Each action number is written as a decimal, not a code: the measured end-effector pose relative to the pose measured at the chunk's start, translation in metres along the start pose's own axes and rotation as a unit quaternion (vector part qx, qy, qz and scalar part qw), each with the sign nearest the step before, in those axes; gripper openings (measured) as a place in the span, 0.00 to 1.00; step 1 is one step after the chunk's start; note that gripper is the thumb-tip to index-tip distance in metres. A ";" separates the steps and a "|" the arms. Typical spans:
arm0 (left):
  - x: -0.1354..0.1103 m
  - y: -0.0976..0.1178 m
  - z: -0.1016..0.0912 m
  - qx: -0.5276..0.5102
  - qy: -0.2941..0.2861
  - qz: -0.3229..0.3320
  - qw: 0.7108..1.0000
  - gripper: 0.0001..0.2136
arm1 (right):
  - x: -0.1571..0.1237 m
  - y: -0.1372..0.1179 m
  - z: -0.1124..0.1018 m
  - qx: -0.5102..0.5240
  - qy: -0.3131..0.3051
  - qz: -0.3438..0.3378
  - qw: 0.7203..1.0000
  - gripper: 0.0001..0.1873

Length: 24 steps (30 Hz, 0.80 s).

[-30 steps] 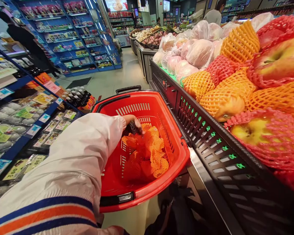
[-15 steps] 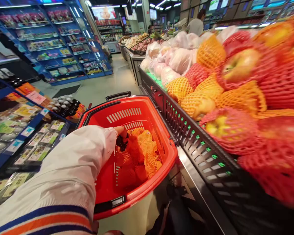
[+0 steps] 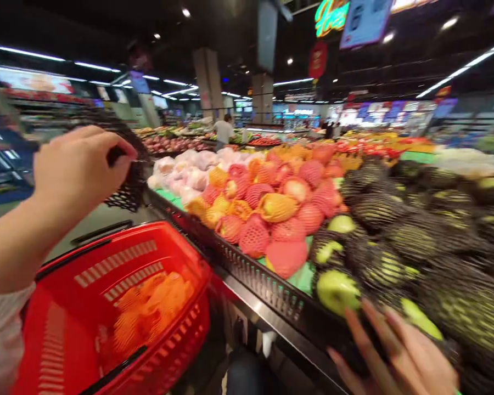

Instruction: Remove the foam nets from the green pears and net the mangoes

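Left hand [image 3: 72, 170] pinches a black foam mesh fruit sleeve [image 3: 129, 184], which hangs limp, high above the red plastic basket [image 3: 107, 263]. Right hand [image 3: 399, 356] has its fingers spread, empty, by the green apples [image 3: 337, 291]; blurred.

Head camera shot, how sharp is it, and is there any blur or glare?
In the head view, motion blur smears the right hand and the netted green apples; the left hand gripping a black net is clearer; ceiling strip lights glare slightly.
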<state>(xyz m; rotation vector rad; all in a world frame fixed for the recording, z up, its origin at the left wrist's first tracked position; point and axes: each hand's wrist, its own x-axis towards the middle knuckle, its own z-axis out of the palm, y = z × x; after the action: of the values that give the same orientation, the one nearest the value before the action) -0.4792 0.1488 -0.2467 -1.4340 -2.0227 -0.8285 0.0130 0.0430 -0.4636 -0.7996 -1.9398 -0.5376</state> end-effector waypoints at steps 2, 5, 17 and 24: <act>-0.003 0.048 -0.003 -0.076 -0.075 0.085 0.991 0.12 | 0.007 -0.007 -0.011 -0.142 -0.047 -0.069 0.986 0.28; -0.009 0.120 -0.003 -0.145 -0.158 0.142 0.966 0.06 | 0.022 -0.018 -0.027 -0.136 -0.139 -0.066 0.979 0.18; -0.125 0.410 -0.051 -0.611 -0.054 0.300 0.730 0.08 | 0.097 0.059 -0.179 -0.107 0.028 0.123 0.986 0.19; -0.181 0.533 -0.031 -0.821 -0.361 0.255 0.361 0.09 | 0.104 0.183 -0.200 0.300 0.244 0.362 0.848 0.33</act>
<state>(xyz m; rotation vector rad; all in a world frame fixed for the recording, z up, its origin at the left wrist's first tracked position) 0.0847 0.1458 -0.2588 -3.5594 0.1119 -2.3466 0.2285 0.0712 -0.2715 -0.8010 -1.0949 0.3086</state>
